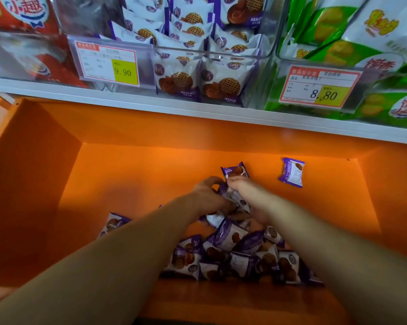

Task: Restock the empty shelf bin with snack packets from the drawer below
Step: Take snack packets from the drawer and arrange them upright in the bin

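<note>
**Scooping a handful out of the drawer**

Head view: both hands are down in the deep orange drawer (pixel 132 174), around the middle of its floor. The left hand (pixel 207 195) and the right hand (pixel 245 193) face each other. Their fingers curl round a small bunch of purple-and-white foil snack packets (pixel 234 200), squeezing it between them.

A loose heap (pixel 242 252) of the same packets lies toward the drawer's near edge, partly under the forearms. One stray packet (pixel 291 172) sits toward the drawer's far right, well apart from the hands. Another lies toward its near left.

Above the drawer's back wall stands the clear plastic shelf bin (pixel 186 48) with the yellow 9.90 price label (pixel 108 64). It already holds many matching packets, though its left part looks less full.

The step in hand appears to be the pick-up. The next move likely calls for a firm two-handed squeeze, a lift clear of the white shelf edge (pixel 151 102) over the drawer, and a release over the bin's rim. Slick foil may slip out on the way.
</note>
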Action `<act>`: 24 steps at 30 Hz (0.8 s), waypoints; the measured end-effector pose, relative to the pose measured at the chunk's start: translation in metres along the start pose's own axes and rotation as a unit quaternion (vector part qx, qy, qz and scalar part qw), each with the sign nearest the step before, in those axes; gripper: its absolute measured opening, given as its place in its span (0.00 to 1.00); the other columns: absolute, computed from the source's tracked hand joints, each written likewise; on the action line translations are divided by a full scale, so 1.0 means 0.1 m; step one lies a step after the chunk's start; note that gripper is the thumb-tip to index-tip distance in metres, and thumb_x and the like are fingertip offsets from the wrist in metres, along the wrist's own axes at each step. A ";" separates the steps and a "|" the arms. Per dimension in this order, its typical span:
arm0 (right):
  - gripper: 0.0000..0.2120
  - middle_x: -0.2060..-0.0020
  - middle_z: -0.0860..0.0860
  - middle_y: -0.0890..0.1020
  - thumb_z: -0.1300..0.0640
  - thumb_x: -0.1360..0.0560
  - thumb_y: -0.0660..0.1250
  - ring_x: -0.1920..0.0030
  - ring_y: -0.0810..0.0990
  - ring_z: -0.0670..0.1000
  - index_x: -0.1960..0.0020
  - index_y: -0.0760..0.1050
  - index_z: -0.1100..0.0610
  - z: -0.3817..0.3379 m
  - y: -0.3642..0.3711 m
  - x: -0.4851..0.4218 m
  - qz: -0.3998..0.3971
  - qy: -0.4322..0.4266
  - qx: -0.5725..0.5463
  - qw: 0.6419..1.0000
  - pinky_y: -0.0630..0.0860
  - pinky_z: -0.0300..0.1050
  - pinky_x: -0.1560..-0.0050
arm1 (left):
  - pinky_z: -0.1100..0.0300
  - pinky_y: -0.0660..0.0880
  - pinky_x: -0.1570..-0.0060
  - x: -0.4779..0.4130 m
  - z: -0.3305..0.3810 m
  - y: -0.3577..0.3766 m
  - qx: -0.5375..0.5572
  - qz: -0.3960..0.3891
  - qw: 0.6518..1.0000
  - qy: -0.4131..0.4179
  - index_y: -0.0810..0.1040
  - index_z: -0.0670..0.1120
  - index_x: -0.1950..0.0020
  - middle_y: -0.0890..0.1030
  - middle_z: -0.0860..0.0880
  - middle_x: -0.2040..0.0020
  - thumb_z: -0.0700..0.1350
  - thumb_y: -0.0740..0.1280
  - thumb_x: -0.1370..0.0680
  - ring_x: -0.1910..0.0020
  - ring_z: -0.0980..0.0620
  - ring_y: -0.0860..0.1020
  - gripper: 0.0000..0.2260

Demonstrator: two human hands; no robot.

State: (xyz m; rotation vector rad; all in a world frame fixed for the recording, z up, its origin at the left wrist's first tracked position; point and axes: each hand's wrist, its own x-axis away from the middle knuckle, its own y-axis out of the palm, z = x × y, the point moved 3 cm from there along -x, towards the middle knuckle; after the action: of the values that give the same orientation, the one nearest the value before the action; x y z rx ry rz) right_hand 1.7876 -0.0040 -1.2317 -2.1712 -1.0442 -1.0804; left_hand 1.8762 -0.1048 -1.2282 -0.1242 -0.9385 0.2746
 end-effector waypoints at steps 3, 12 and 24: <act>0.14 0.37 0.59 0.78 0.54 0.18 0.60 0.45 0.82 0.61 0.34 0.76 0.49 -0.20 0.12 0.16 0.010 -0.045 -0.037 0.998 0.81 0.52 0.59 | 0.51 0.82 0.63 0.21 0.11 -0.22 0.013 0.014 0.999 0.029 0.71 0.59 0.32 0.82 0.48 0.47 0.43 0.79 0.29 0.59 0.46 0.82 0.30; 0.14 0.30 0.54 0.67 0.46 0.14 0.53 0.42 0.79 0.62 0.33 0.73 0.39 -0.85 0.65 1.35 0.044 -0.198 0.049 0.978 0.80 0.48 0.63 | 0.55 0.79 0.63 1.50 0.28 -0.77 0.135 0.086 0.972 0.169 0.76 0.54 0.35 0.82 0.43 0.48 0.36 0.79 0.31 0.63 0.47 0.79 0.29; 0.17 0.30 0.46 0.62 0.48 0.14 0.54 0.36 0.73 0.53 0.27 0.67 0.37 -2.03 0.90 3.04 0.073 -0.440 0.089 0.891 0.73 0.50 0.35 | 0.41 0.84 0.53 3.11 1.10 -1.62 0.164 0.170 0.889 0.391 0.79 0.58 0.38 0.82 0.49 0.43 0.34 0.79 0.33 0.49 0.45 0.85 0.29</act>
State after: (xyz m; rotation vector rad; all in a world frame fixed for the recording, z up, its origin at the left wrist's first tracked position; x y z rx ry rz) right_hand 1.8896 -0.0730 -0.8759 -2.5541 -1.2250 0.1414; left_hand 1.9903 -0.1729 -0.8850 -0.0741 -0.0498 0.6475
